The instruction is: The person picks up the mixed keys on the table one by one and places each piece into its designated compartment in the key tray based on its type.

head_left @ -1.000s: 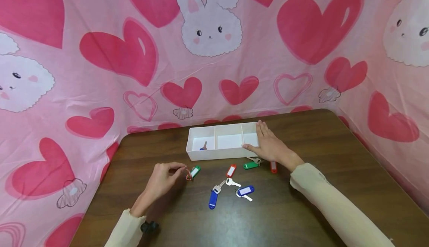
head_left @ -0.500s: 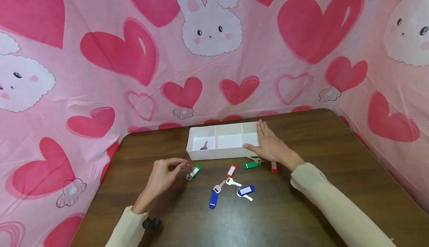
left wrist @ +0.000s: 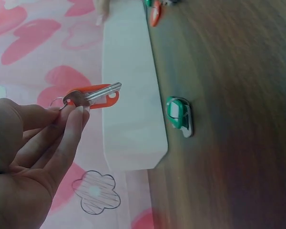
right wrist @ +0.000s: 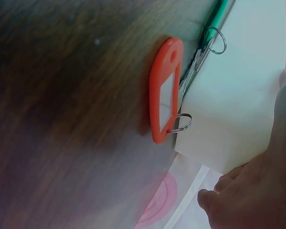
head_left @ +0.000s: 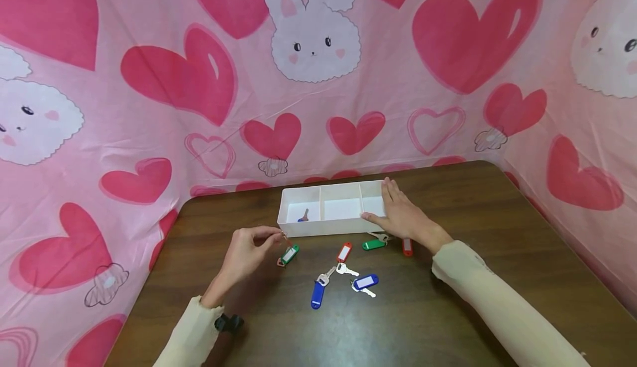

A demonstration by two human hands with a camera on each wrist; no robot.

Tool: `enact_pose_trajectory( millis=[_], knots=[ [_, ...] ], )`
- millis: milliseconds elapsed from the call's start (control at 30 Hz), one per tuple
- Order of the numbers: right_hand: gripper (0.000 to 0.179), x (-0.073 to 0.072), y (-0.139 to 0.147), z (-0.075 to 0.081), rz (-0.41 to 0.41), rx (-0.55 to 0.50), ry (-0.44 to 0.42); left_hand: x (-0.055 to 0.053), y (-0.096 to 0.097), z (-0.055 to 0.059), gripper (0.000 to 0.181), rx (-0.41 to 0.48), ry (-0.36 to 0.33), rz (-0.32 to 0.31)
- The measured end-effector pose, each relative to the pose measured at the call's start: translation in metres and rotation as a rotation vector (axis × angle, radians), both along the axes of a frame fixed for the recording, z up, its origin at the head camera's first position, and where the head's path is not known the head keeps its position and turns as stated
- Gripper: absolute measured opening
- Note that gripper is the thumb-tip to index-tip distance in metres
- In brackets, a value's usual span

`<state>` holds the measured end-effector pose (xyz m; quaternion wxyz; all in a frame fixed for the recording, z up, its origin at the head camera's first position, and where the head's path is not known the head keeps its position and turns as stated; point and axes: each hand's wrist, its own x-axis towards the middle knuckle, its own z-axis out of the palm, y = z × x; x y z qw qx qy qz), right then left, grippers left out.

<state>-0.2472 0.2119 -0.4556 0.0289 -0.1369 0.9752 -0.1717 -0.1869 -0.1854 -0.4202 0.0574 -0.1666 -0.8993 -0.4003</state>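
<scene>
My left hand [head_left: 249, 253] pinches the ring of a key [left wrist: 102, 93] with a red tag [left wrist: 114, 99] between thumb and fingertips, above the table. Below it lies a green-tagged key [head_left: 290, 255], just in front of the tray's left end. The white three-compartment tray [head_left: 330, 227] stands at the back of the table. One blue-tagged key [head_left: 305, 215] lies in its left compartment. My right hand [head_left: 403, 218] rests on the tray's right end, fingers extended and thumb over the front rim. Beside that wrist lies another red tag [right wrist: 157, 100], its key mostly hidden.
In front of the tray lie a red-tagged key [head_left: 344, 252], a green-tagged key [head_left: 374, 244] and two with blue tags, one upright in view [head_left: 317, 295] and one slanted [head_left: 366, 282]. A pink heart-and-bunny cloth [head_left: 308, 101] hangs behind the brown table [head_left: 448, 323].
My left hand has risen and shifted slightly right, toward the tray, lifting the red-tagged key up from beside the green one. My right hand has stayed on the tray.
</scene>
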Motion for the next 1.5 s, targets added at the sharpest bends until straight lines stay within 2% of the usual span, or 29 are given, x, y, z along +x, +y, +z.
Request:
enact_pose_trajectory(
  millis=[200, 400, 700, 1133, 1333, 1500],
  knots=[
    [0.124, -0.001, 0.001, -0.001, -0.005, -0.006, -0.011, -0.004, 0.003, 0.007, 0.014, 0.037, -0.034, 0.003],
    [0.125, -0.002, 0.002, 0.000, -0.011, -0.008, -0.022, -0.009, 0.007, 0.013, 0.013, 0.076, -0.018, -0.013],
    [0.123, 0.000, 0.002, 0.000, -0.010, -0.015, -0.032, -0.013, 0.016, 0.021, 0.015, 0.095, -0.047, -0.021],
    [0.123, 0.001, 0.000, -0.001, -0.002, -0.019, -0.024, -0.023, 0.027, 0.027, 0.013, 0.141, -0.019, -0.041],
    [0.123, -0.001, 0.000, 0.000, -0.007, -0.012, -0.029, -0.029, 0.034, 0.032, 0.014, 0.145, -0.064, -0.036],
    [0.123, -0.002, 0.001, 0.001, -0.007, -0.017, -0.027, -0.035, 0.038, 0.036, 0.014, 0.145, -0.073, -0.046]
  ],
)
